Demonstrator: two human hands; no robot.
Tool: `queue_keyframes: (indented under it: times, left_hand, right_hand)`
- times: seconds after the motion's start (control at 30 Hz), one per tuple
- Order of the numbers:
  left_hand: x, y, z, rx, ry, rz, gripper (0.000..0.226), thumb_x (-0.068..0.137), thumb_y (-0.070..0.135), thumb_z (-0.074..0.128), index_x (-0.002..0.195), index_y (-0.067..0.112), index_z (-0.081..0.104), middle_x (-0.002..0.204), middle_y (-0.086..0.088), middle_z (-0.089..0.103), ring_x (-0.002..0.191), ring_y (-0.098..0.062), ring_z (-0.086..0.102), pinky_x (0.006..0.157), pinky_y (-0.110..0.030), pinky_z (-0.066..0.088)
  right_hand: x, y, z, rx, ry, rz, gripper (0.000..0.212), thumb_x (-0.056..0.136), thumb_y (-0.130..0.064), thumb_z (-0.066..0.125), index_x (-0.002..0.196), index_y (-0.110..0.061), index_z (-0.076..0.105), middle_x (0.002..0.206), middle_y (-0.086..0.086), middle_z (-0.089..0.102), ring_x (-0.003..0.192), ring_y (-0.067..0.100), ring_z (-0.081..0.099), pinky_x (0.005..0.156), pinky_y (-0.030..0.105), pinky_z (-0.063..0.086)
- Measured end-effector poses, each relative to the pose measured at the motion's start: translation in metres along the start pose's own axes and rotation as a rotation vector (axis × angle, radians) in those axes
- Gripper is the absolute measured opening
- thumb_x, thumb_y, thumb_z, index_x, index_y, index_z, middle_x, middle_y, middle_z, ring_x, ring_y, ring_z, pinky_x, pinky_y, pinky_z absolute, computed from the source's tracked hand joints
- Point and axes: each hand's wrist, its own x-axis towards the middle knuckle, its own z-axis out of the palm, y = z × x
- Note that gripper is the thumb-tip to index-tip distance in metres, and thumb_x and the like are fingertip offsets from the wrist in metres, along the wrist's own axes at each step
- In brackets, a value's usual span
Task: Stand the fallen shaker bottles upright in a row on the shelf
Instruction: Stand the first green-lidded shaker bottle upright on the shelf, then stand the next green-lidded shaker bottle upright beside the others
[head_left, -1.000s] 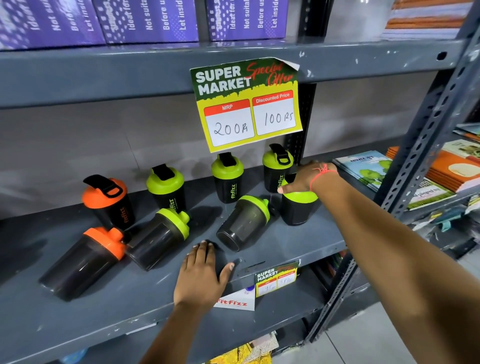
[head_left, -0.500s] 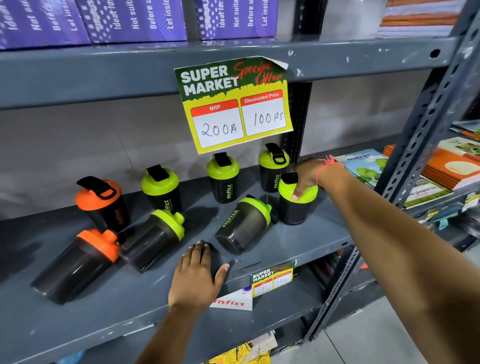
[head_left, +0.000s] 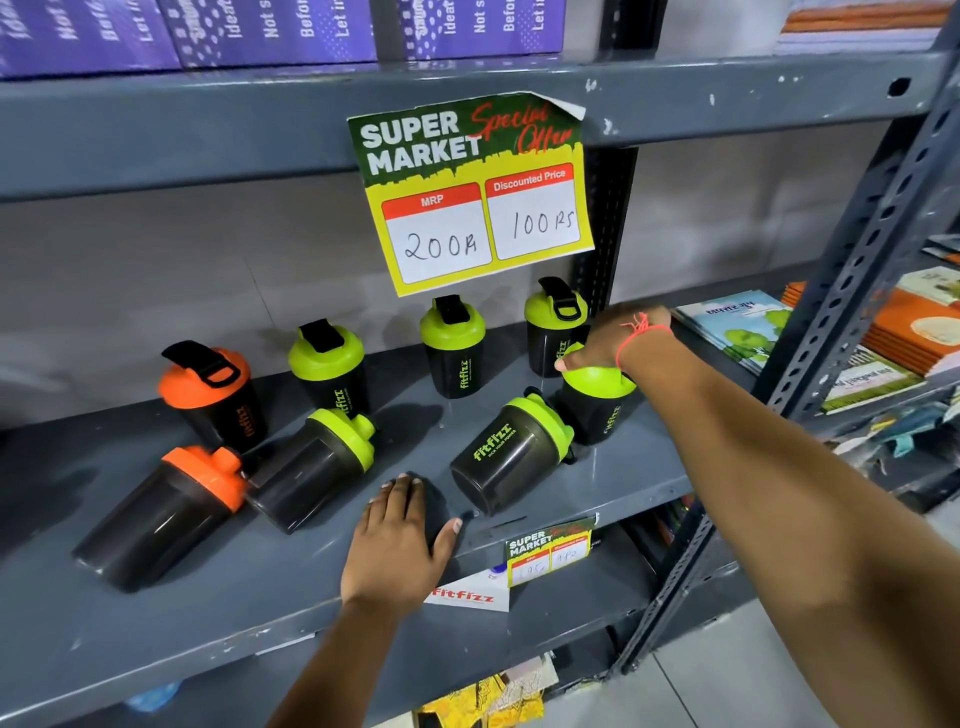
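Observation:
On the grey shelf (head_left: 597, 483) several dark shaker bottles stand upright along the back: one with an orange lid (head_left: 210, 395) and three with green lids (head_left: 330, 371) (head_left: 454, 348) (head_left: 553, 322). Three bottles lie on their sides in front: an orange-lidded one (head_left: 161, 512), a green-lidded one (head_left: 317, 467) and another green-lidded one (head_left: 511, 452). My right hand (head_left: 608, 340) grips the green lid of an upright bottle (head_left: 597, 408) at the right. My left hand (head_left: 400, 545) rests flat on the shelf's front, fingers apart, holding nothing.
A yellow price sign (head_left: 478, 192) hangs from the upper shelf. A small price tag (head_left: 548, 553) and a Fitfizz label (head_left: 465, 595) sit at the shelf's front edge. Books (head_left: 737, 325) lie at the right behind a perforated upright (head_left: 852, 270). Purple boxes (head_left: 270, 26) stand above.
My right hand has turned the upright green-lidded bottle a little, and its logo now faces out. The left hand has stayed on the shelf.

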Motion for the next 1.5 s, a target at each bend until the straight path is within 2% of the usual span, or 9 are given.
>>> queue_keyframes:
  times: [0.23,0.4,0.5,0.6,0.77,0.87,1.1,1.33,1.5]
  left_hand:
    - [-0.001,0.001,-0.002,-0.022,-0.007,-0.001,0.109,0.068,0.075,-0.018,0.135,0.007,0.037,0.143,-0.015,0.038,0.133,-0.032,0.032,0.109,-0.043,0.026]
    - [-0.001,0.001,-0.004,-0.013,-0.012,0.004,0.111,0.066,0.074,-0.020,0.135,0.008,0.035,0.144,-0.014,0.037,0.133,-0.031,0.031,0.110,-0.041,0.025]
    - [-0.002,0.000,-0.006,0.005,-0.021,0.007,0.116,0.059,0.076,-0.026,0.139,0.011,0.026,0.149,-0.011,0.028,0.137,-0.028,0.022,0.113,-0.039,0.018]
    - [-0.002,-0.002,-0.008,-0.006,-0.048,0.014,0.107,0.062,0.077,-0.012,0.141,0.013,0.021,0.151,-0.009,0.023,0.138,-0.025,0.017,0.113,-0.037,0.016]
    - [-0.002,-0.012,-0.011,-0.030,-0.094,0.047,0.074,0.086,0.064,0.019,0.142,0.016,0.016,0.153,-0.003,0.016,0.140,-0.019,0.012,0.114,-0.033,0.014]
    - [-0.003,-0.017,-0.016,-0.068,-0.070,0.075,0.081,0.079,0.066,0.012,0.141,0.016,0.022,0.152,-0.003,0.023,0.139,-0.018,0.019,0.113,-0.031,0.017]
    - [-0.003,-0.021,-0.016,-0.091,-0.075,0.078,0.062,0.092,0.051,0.033,0.142,0.018,0.019,0.153,-0.001,0.020,0.139,-0.017,0.017,0.113,-0.030,0.015]
    - [-0.002,-0.020,-0.018,-0.092,-0.057,0.095,0.064,0.089,0.052,0.026,0.141,0.015,0.021,0.152,-0.003,0.023,0.138,-0.018,0.020,0.113,-0.028,0.014]
    - [-0.003,-0.020,-0.019,-0.084,-0.050,0.096,0.060,0.092,0.049,0.031,0.141,0.017,0.019,0.153,-0.001,0.019,0.138,-0.016,0.018,0.113,-0.026,0.011]
  right_hand:
    - [-0.001,0.003,0.008,0.029,0.064,0.044,0.084,0.077,-0.080,0.030,0.123,-0.017,0.059,0.130,0.005,0.060,0.117,0.026,0.058,0.090,0.031,0.045]
    - [-0.038,-0.004,0.009,0.336,0.596,0.052,0.064,0.092,-0.058,0.035,0.103,-0.002,0.064,0.109,0.022,0.065,0.102,0.039,0.062,0.079,0.038,0.050]
    - [-0.060,-0.028,0.034,0.470,0.371,-0.056,0.054,0.091,-0.053,0.040,0.108,-0.006,0.061,0.115,0.020,0.064,0.107,0.037,0.061,0.085,0.039,0.050]
    - [-0.072,-0.052,0.067,0.544,0.106,-0.163,0.053,0.088,-0.047,0.051,0.127,-0.012,0.047,0.132,0.014,0.051,0.123,0.036,0.045,0.096,0.043,0.045]
    - [-0.068,-0.081,0.075,0.519,0.252,-0.083,0.053,0.085,-0.046,0.057,0.122,-0.011,0.042,0.126,0.012,0.058,0.120,0.034,0.047,0.091,0.043,0.045]
    - [-0.058,-0.095,0.072,0.421,0.274,-0.110,0.050,0.089,-0.046,0.051,0.125,-0.012,0.047,0.132,0.011,0.053,0.125,0.033,0.043,0.096,0.043,0.042]
    - [-0.025,-0.094,0.055,0.628,0.016,-0.130,0.053,0.085,-0.037,0.054,0.135,-0.021,0.046,0.146,0.007,0.043,0.135,0.035,0.033,0.109,0.047,0.034]
    - [-0.006,-0.095,0.074,1.048,-0.073,-0.073,0.064,0.071,-0.040,0.074,0.126,-0.013,0.053,0.129,0.010,0.057,0.120,0.029,0.052,0.103,0.039,0.043]
    - [0.005,-0.090,0.071,1.149,-0.098,-0.056,0.059,0.070,-0.032,0.077,0.105,0.012,0.060,0.093,0.024,0.066,0.092,0.026,0.063,0.075,0.029,0.039]
